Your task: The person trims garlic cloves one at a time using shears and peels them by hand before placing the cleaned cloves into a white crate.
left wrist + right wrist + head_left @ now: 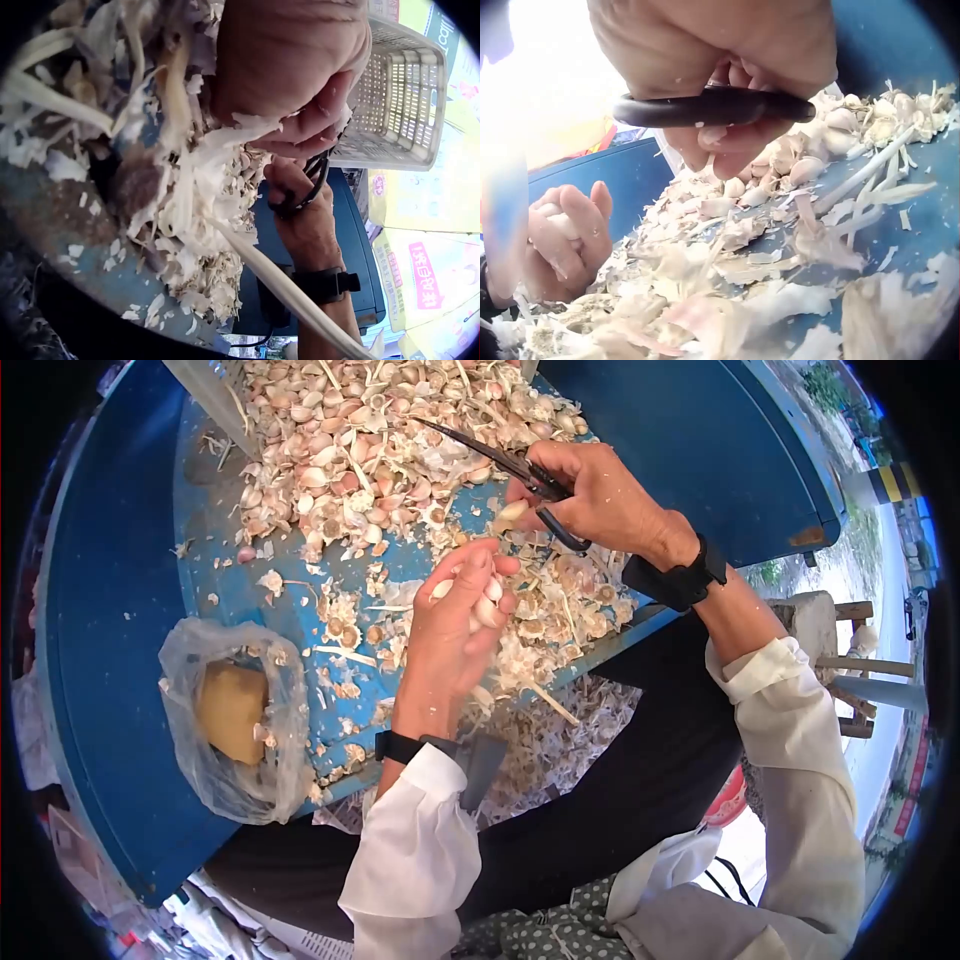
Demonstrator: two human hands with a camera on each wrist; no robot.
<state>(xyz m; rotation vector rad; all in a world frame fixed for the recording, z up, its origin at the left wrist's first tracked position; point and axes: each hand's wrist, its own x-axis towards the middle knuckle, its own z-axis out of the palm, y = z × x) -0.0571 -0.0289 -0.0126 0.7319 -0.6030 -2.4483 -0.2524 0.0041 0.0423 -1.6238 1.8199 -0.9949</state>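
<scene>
In the head view my left hand (455, 615) curls its fingers around several pale garlic cloves (487, 608), with the thumb laid over them. My right hand (605, 495) grips a pair of dark scissors (500, 458), their blades pointing away over the garlic heap. A single garlic clove (513, 510) shows at the right fingertips, just beyond the left hand. The right wrist view shows a black scissors handle (697, 109) across the right palm. In the left wrist view, the left hand's palm hides most of the cloves it holds.
A large heap of loose garlic cloves (330, 460) covers the back of the blue table (225, 585). Papery skins and stalks (570, 600) lie along the near edge. A clear plastic bag (185, 690) with a tan block stands at left. A slatted plastic basket (397, 97) stands beyond.
</scene>
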